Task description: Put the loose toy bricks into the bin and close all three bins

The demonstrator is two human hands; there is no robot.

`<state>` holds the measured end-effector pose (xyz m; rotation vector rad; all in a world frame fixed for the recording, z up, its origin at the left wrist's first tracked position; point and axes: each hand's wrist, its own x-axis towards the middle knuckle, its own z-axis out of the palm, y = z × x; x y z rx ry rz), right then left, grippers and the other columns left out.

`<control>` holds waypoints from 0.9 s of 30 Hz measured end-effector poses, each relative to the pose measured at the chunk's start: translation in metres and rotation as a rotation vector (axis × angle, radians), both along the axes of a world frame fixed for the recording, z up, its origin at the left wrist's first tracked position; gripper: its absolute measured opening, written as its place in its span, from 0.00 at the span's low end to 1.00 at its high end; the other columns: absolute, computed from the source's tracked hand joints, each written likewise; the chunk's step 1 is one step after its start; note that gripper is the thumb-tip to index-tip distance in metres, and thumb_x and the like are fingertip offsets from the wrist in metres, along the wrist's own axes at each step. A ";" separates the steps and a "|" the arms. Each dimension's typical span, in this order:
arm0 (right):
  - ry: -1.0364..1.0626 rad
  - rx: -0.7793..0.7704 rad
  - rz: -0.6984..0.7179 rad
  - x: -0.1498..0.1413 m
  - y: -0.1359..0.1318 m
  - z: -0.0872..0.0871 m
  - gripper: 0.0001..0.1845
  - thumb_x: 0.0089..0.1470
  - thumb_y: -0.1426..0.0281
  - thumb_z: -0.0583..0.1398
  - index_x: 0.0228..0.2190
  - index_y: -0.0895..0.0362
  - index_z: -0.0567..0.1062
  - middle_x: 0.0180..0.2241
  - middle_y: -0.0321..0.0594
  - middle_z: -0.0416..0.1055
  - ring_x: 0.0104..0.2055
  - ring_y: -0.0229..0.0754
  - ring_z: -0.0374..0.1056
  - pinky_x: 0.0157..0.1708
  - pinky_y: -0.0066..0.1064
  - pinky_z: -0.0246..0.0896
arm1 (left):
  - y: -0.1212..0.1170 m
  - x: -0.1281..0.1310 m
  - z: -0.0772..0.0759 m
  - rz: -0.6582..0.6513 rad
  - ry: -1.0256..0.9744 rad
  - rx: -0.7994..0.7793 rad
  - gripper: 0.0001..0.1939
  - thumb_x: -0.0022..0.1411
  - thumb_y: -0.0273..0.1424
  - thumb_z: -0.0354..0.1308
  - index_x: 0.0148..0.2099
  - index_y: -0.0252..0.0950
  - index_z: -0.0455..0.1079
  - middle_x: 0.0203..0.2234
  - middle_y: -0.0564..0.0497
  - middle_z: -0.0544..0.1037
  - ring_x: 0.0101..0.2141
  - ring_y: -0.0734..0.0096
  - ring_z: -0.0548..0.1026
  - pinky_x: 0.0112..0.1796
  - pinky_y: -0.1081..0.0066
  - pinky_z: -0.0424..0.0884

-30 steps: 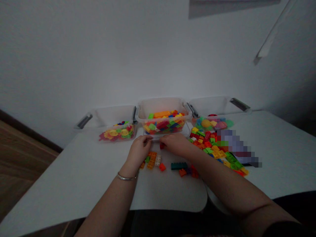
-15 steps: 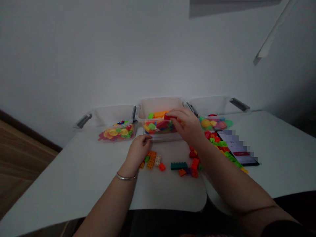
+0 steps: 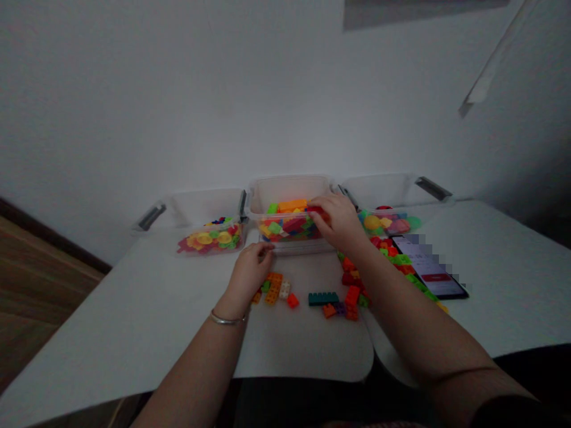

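Right hand (image 3: 339, 223): half-closed, fingers gripping a red brick (image 3: 316, 210) in the middle clear plastic bin (image 3: 289, 190).
Left hand (image 3: 248, 276): loosely curled at the bin's front edge, above orange bricks (image 3: 274, 288); cannot tell if holding anything.

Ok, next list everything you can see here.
Clear plastic bins: three, grey handles, in a row at the back, holding colourful pieces.
Long teal plastic brick: one, on the white table, front centre.
Loose plastic bricks: many, orange, red, green, white, in front of the bins.
Black smartphone: one, screen lit, at right.
Left hand: one, at the middle bin's front.
Right hand: one, fingertips on a red brick in the middle bin.
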<state>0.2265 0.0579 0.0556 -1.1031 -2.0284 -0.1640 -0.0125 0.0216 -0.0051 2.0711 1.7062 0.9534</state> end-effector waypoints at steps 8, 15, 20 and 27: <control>-0.163 0.010 -0.006 -0.007 -0.008 -0.003 0.33 0.54 0.66 0.59 0.59 0.65 0.63 0.55 0.54 0.69 0.57 0.54 0.63 0.63 0.52 0.42 | 0.002 -0.001 -0.004 -0.011 -0.011 0.020 0.13 0.61 0.31 0.51 0.43 0.35 0.76 0.37 0.44 0.80 0.39 0.62 0.77 0.44 0.62 0.73; -0.211 -0.044 0.025 -0.003 -0.009 0.003 0.28 0.55 0.65 0.60 0.56 0.60 0.68 0.56 0.53 0.67 0.57 0.56 0.61 0.58 0.51 0.53 | 0.001 0.000 -0.002 -0.002 -0.001 0.003 0.13 0.61 0.31 0.52 0.43 0.35 0.75 0.37 0.44 0.80 0.39 0.62 0.77 0.43 0.63 0.73; -0.057 -0.029 0.080 0.003 -0.012 0.012 0.29 0.56 0.65 0.58 0.59 0.56 0.64 0.59 0.52 0.62 0.61 0.54 0.57 0.59 0.51 0.53 | 0.001 0.000 -0.002 -0.002 -0.013 0.004 0.13 0.61 0.32 0.51 0.43 0.35 0.75 0.37 0.45 0.80 0.39 0.62 0.77 0.42 0.64 0.73; -0.012 0.001 0.151 -0.001 -0.034 0.035 0.17 0.58 0.68 0.57 0.48 0.58 0.73 0.48 0.50 0.71 0.53 0.50 0.64 0.55 0.44 0.58 | 0.001 0.000 -0.003 0.000 0.002 0.008 0.14 0.61 0.31 0.51 0.44 0.34 0.75 0.37 0.44 0.80 0.39 0.62 0.77 0.43 0.63 0.73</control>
